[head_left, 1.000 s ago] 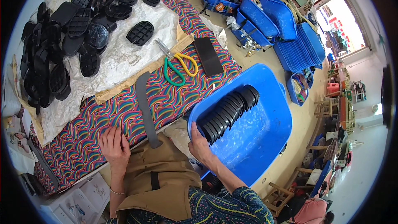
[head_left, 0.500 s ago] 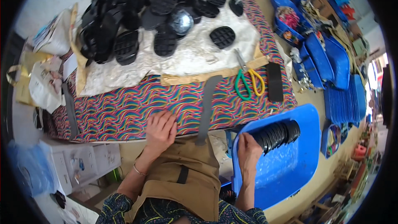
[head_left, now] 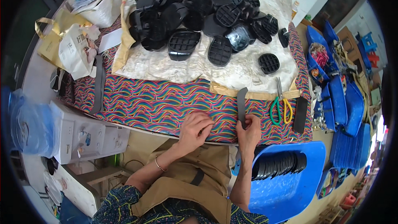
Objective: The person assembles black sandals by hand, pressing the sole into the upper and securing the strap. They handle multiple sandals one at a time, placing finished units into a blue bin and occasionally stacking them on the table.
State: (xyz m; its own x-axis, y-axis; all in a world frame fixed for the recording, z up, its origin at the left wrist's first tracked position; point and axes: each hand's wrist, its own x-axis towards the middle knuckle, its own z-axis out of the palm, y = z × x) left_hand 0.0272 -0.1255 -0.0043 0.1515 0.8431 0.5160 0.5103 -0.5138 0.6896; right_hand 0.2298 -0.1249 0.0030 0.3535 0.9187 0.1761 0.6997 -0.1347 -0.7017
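Observation:
My right hand [head_left: 249, 132] is closed on the near end of a dark grey strip [head_left: 242, 98], pinched between thumb and fingers. The strip's far end lies by the tan edge of the white sheet. My left hand [head_left: 196, 129] is loosely curled above the patterned tablecloth [head_left: 161, 105], near the table's front edge, with nothing visible in it. Right of the strip lie scissors [head_left: 280, 103] with one green and one yellow handle, and a black rectangular block [head_left: 300, 114]. Below my right hand is a blue tub [head_left: 286, 199] holding a row of black curved pieces [head_left: 277, 166].
Black slipper-like pieces with gridded soles [head_left: 182, 43] are heaped on the white sheet [head_left: 174, 70]. Another grey strip [head_left: 98, 85] lies at the left, near paper bags [head_left: 76, 49]. Blue bins [head_left: 348, 103] stand at the right. White drawers [head_left: 89, 135] are at the left.
My right hand has moved from the tub's rim to the grey strip and taken hold of its near end. My left hand has come closer to the strip. The view has shifted.

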